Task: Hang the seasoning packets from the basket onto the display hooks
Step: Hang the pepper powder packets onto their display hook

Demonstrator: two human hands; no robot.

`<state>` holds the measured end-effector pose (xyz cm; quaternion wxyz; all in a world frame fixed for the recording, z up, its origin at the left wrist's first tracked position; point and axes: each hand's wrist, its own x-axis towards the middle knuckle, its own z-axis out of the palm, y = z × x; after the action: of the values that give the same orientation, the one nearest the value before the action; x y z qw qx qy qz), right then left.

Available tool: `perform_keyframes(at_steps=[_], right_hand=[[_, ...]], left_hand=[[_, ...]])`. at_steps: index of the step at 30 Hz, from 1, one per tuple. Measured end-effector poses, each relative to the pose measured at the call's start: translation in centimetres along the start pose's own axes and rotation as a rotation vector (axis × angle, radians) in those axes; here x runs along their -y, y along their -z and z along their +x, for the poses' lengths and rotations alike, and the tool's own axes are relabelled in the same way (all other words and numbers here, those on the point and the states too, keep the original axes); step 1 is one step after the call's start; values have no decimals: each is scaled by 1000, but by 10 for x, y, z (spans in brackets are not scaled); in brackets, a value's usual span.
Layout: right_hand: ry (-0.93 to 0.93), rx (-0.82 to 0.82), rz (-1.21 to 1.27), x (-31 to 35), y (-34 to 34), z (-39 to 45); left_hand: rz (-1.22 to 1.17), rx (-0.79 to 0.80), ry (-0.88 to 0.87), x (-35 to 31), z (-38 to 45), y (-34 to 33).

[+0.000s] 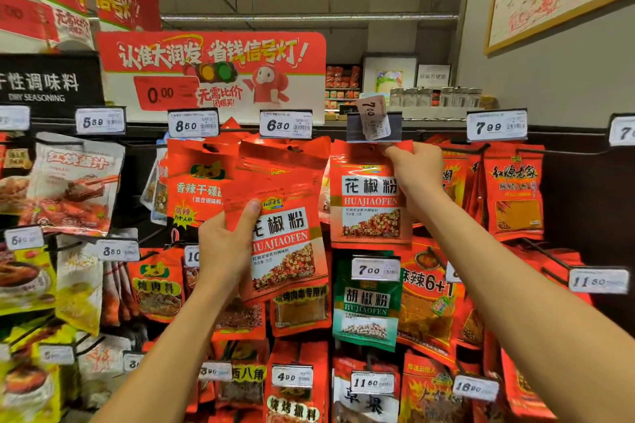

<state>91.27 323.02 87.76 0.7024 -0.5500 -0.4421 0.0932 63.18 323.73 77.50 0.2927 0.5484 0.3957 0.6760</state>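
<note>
My left hand (225,244) grips a fanned stack of red HUAJIAOFEN seasoning packets (285,216) in front of the display, thumb across the front one. My right hand (417,170) pinches the top right corner of another red HUAJIAOFEN packet (369,203), which hangs at the display hook (372,147) under a tilted 7.00 price tag (372,117). The hook itself is mostly hidden by the tag holder and the packet. No basket is in view.
Rows of hooks with other seasoning packets and price tags fill the display on all sides. A green HUJIAOFEN packet (367,306) hangs just below. A red promotional sign (213,72) stands above the top row. A grey wall (549,79) runs along the right.
</note>
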Motion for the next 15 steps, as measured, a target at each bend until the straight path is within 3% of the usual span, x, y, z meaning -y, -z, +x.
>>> perform_keyframes(at_steps=[5,15], right_hand=[[89,-37,-192,-8,-3,12],[-50,-12,-684,-31,-36,62]], left_hand=[[-48,26,-28,-4,-4,1],[-50,87,11,-1,-7,-23]])
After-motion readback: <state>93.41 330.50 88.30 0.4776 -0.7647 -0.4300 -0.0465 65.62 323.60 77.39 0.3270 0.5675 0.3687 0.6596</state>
